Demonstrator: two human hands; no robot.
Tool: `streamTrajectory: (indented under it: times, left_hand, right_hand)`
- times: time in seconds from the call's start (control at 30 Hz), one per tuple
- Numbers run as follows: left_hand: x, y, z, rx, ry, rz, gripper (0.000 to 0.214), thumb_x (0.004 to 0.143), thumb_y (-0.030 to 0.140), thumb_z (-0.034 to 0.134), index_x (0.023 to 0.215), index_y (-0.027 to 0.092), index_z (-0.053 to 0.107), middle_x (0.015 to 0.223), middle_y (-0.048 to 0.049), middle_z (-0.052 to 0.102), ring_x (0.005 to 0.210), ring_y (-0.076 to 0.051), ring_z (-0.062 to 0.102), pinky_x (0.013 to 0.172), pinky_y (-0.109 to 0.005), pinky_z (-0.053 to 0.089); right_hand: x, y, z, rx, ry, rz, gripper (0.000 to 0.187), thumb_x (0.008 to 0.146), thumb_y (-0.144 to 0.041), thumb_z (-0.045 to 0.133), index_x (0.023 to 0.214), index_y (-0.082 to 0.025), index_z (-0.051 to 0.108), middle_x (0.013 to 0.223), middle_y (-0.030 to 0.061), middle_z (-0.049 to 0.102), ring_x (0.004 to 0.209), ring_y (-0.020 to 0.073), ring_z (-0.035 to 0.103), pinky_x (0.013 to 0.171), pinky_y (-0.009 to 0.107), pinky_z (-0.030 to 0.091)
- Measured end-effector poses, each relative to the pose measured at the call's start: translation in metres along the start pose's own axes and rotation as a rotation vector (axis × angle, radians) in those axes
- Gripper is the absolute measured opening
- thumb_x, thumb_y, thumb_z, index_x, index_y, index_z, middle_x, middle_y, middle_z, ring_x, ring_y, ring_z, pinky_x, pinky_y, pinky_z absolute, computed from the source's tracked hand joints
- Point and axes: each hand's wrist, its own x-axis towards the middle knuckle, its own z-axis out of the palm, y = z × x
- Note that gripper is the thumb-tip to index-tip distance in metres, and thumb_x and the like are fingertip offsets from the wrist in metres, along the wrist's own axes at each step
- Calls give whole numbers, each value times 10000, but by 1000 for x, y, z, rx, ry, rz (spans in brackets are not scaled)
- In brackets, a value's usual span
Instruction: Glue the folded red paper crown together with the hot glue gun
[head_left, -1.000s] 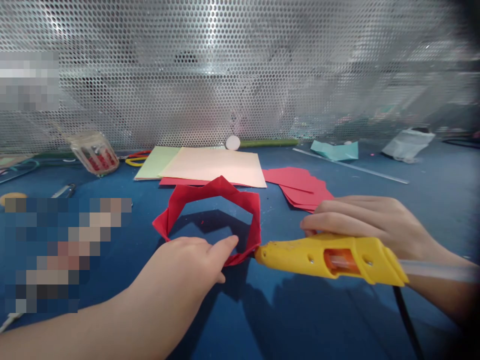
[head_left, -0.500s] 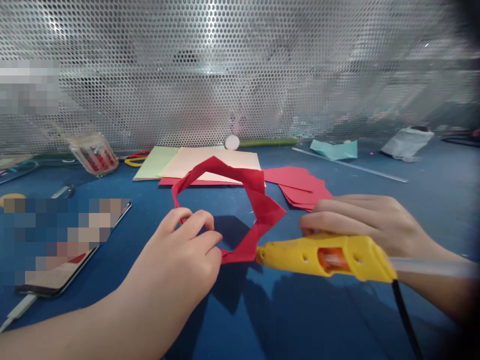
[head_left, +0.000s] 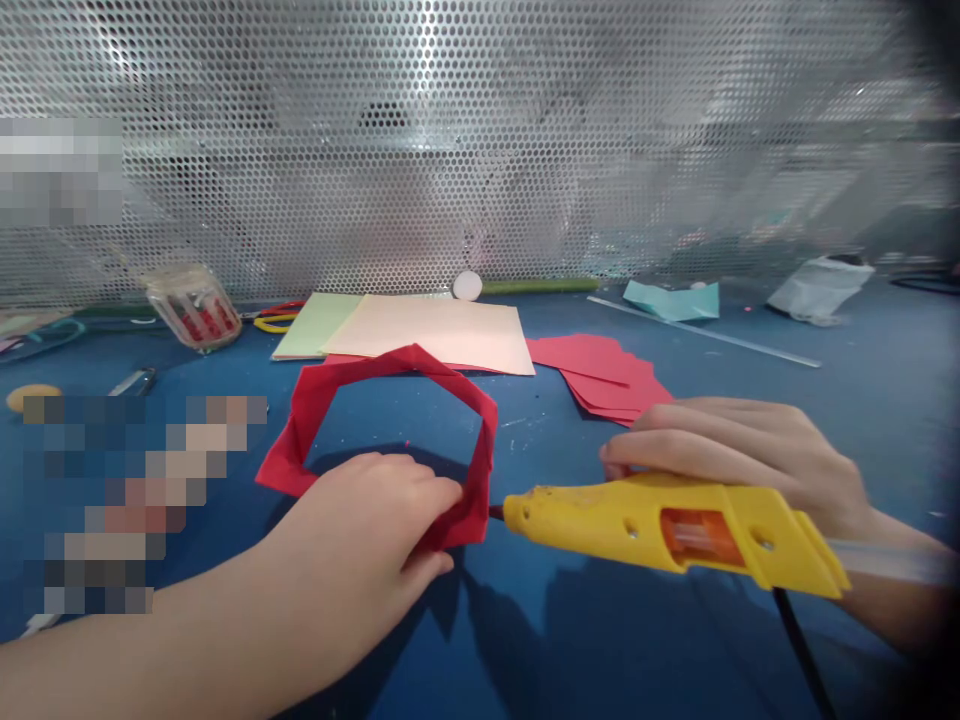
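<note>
A ring of folded red paper (head_left: 319, 388) stands above the blue table, and my left hand (head_left: 375, 530) pinches its lower right part between thumb and fingers. In my right hand (head_left: 742, 450) is a yellow hot glue gun (head_left: 600, 520), lying sideways with its nozzle pointing left. That nozzle is right beside the ring's lower right edge; whether the two touch I cannot tell. A clear glue stick runs out of the gun's back end. The gun's handle is hidden behind its body and my fingers.
Red paper pieces (head_left: 615, 375) and pale paper sheets (head_left: 442, 330) lie behind the ring. Farther left are scissors (head_left: 276, 322) and a glass jar (head_left: 195, 308). A clear stick (head_left: 712, 332) and teal paper (head_left: 675, 300) are at the back right, before a perforated metal panel (head_left: 480, 150).
The red paper ring has turned and shifted left and slightly down in my left hand, whose grip is different now. The glue gun's nozzle has moved slightly left, its back end right and down.
</note>
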Motion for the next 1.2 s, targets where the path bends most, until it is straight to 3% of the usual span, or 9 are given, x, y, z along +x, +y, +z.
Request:
streamTrajectory:
  times: [0.1, 0.37, 0.57, 0.73, 0.93, 1.2]
  left_hand:
    - [5, 3, 1, -39, 39, 32, 197, 816, 239, 652, 1011, 216, 672, 904, -32, 708, 837, -228, 668, 731, -336, 543]
    - [0, 7, 1, 56, 22, 78, 358, 914, 173, 421, 1236, 201, 577, 929, -68, 720, 814, -203, 688, 701, -291, 559]
    - [-2, 6, 3, 113, 51, 158, 374, 885, 151, 423, 1227, 177, 573, 917, -70, 726, 769, -209, 689, 736, -329, 558]
    - [-1, 11, -1, 37, 17, 116, 335, 898, 164, 419, 1189, 187, 584, 937, -72, 719, 806, -220, 689, 758, -354, 563]
    - [1, 14, 0, -46, -44, 40, 363, 903, 176, 377, 1207, 243, 564, 1141, -84, 656, 914, -261, 662, 773, -459, 572]
    - [4, 18, -3, -45, -114, 32, 349, 917, 170, 359, 1196, 253, 552, 1088, -65, 658, 916, -271, 648, 795, -496, 559]
  right_hand:
    - [-1, 0, 1, 75, 101, -58, 190, 988, -268, 328, 959, -258, 515, 697, -15, 622, 521, 139, 576, 498, 263, 446]
    - [-2, -1, 3, 35, 81, -49, 163, 967, -235, 340, 965, -253, 502, 698, -3, 617, 545, 156, 592, 495, 288, 437]
    - [-1, -2, 2, 26, 77, -77, 156, 977, -198, 330, 1003, -240, 477, 697, -7, 607, 559, 139, 570, 534, 282, 445]
    - [2, 0, 4, -49, 98, -156, 157, 982, -174, 321, 991, -225, 469, 703, 0, 606, 571, 142, 565, 540, 277, 432]
    - [1, -1, 4, -44, 49, -140, 189, 976, -152, 298, 987, -234, 467, 726, 1, 605, 561, 151, 557, 532, 285, 405]
    - [4, -5, -1, -26, -33, -123, 253, 981, -167, 282, 930, -218, 525, 728, 16, 604, 564, 161, 545, 538, 300, 411]
